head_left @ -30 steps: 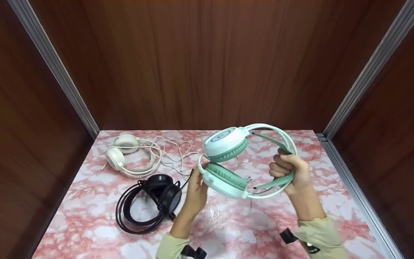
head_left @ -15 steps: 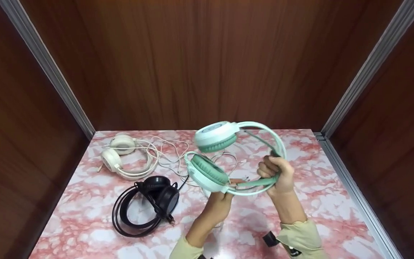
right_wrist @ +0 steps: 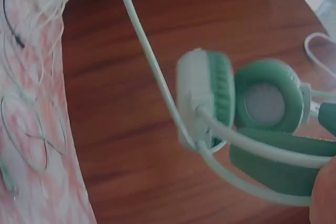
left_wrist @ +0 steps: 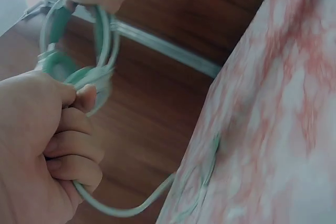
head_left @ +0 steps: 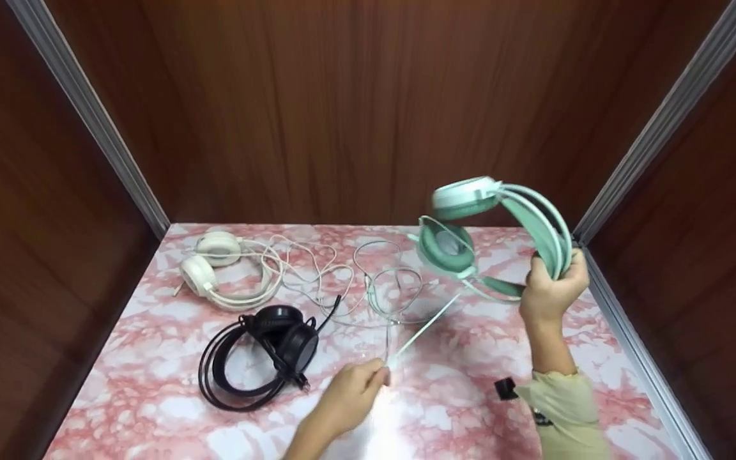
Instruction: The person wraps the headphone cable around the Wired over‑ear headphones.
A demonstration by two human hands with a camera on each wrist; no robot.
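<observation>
A mint-green headset (head_left: 464, 199) is held up above the table at the right, its ear cups pointing left. My right hand (head_left: 550, 291) grips its headband; in the right wrist view the ear cups (right_wrist: 268, 98) hang apart from each other. My left hand (head_left: 352, 393), low in the middle, holds the headset's pale cable (head_left: 429, 326), which runs taut up to the lower ear cup. In the left wrist view the fingers are curled round the cable (left_wrist: 121, 211), and its slack trails down to the table.
A black headset (head_left: 259, 358) lies on the marbled table (head_left: 170, 415) left of my left hand. Behind it rests a white headset (head_left: 234, 271) with a tangled cord. Loose cable loops (head_left: 393, 294) lie mid-table. Brown wood panels (head_left: 368, 115) stand behind and at both sides.
My right hand has raised the green headset and carried it right. My left hand has left the ear cup area, moved down toward the front, and now holds the cable, stretched straight.
</observation>
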